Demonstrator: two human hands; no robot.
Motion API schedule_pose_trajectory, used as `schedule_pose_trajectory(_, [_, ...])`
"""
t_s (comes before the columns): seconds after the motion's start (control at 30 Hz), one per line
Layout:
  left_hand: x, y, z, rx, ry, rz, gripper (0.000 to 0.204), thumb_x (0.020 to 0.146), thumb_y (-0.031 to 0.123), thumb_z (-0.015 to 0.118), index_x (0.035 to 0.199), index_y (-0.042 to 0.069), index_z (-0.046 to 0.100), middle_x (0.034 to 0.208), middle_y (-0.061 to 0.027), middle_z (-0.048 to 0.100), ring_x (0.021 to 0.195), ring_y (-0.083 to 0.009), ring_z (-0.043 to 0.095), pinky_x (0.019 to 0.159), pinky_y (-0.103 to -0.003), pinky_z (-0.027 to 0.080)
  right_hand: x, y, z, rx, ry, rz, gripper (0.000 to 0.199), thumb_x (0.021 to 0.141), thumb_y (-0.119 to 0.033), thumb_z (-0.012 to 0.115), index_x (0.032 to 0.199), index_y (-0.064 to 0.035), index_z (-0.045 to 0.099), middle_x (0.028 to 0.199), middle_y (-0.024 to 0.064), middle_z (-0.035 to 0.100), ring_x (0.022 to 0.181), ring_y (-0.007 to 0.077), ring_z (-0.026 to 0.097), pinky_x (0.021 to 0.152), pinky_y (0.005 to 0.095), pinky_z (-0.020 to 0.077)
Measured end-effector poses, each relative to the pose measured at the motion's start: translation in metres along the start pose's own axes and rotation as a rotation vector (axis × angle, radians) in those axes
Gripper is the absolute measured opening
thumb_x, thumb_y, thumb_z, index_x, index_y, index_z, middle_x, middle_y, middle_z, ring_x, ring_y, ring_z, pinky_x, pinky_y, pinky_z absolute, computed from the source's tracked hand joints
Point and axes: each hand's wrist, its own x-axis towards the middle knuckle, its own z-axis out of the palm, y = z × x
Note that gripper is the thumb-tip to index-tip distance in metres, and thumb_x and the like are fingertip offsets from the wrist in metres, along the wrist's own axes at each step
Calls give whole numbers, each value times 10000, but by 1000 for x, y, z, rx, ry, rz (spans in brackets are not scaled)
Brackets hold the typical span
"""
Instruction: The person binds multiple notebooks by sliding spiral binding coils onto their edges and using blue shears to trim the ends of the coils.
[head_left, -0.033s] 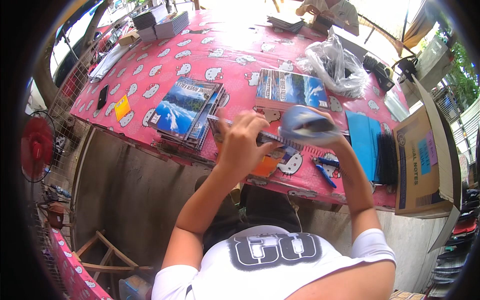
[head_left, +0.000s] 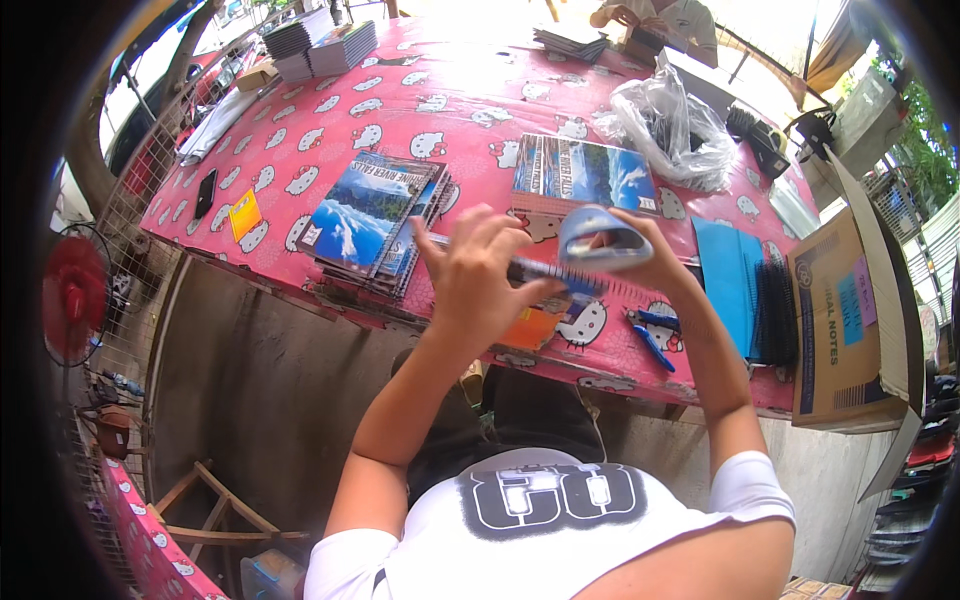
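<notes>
I hold a spiral-bound notebook (head_left: 598,240) up over the near edge of the pink patterned table (head_left: 330,130). Its blue cover is curled over into a loop. My left hand (head_left: 478,285) grips the notebook's left part, fingers spread along the black wire spine (head_left: 545,271). My right hand (head_left: 655,262) holds the curled cover from the right. Under my hands lie an orange item (head_left: 530,326) and blue-handled pliers (head_left: 650,338) on the cloth.
Two stacks of landscape-cover notebooks (head_left: 365,215) (head_left: 585,172) lie ahead. Blue sheets (head_left: 728,280) and black binding coils (head_left: 776,312) sit right, beside an open cardboard box (head_left: 840,320). A plastic bag (head_left: 665,120), a phone (head_left: 205,190), a red fan (head_left: 70,300) and another person (head_left: 665,15) are around.
</notes>
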Motion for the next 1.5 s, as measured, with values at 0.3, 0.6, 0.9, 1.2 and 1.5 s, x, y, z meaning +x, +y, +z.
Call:
schedule_pose_trajectory(0.3, [-6,-27,-5,-194,-25,-119,302,550,232,872,740,88,688,784,-47,661,867,-233,583,801,-369,441,19,-41,11,246,69,-18,377,634,23,716,992,-25,610,827,56,655,785,79,572,726,260,488])
schedule_pose_trajectory(0.6, [-6,-35,-7,-227,-75,-127,303,586,200,860,799,59,698,798,-69,669,841,-213,603,789,-365,469,29,-52,18,41,2,-348,383,619,24,745,976,-25,617,814,20,641,749,70,539,677,268,485])
schedule_pose_trajectory(0.9, [-2,-47,-11,-181,130,-98,426,545,217,892,837,19,653,1148,-165,580,1050,-317,574,774,-371,517,43,-26,39,-99,33,-396,321,642,-11,751,937,-51,633,814,57,648,744,69,547,690,278,489])
schedule_pose_trajectory(1.2, [-10,-64,-4,-364,158,-237,474,516,229,906,839,28,623,1021,-125,625,917,-219,622,734,-321,499,65,-68,37,97,-161,19,466,667,5,771,1112,-53,646,1041,64,667,961,157,598,875,312,477])
schedule_pose_trajectory(1.5, [-17,-66,-5,-723,143,-483,466,666,70,833,1040,47,556,797,-10,582,750,-74,583,675,-233,504,84,-80,39,291,-271,-271,447,693,-55,727,1124,-2,621,978,65,684,833,131,615,747,287,512])
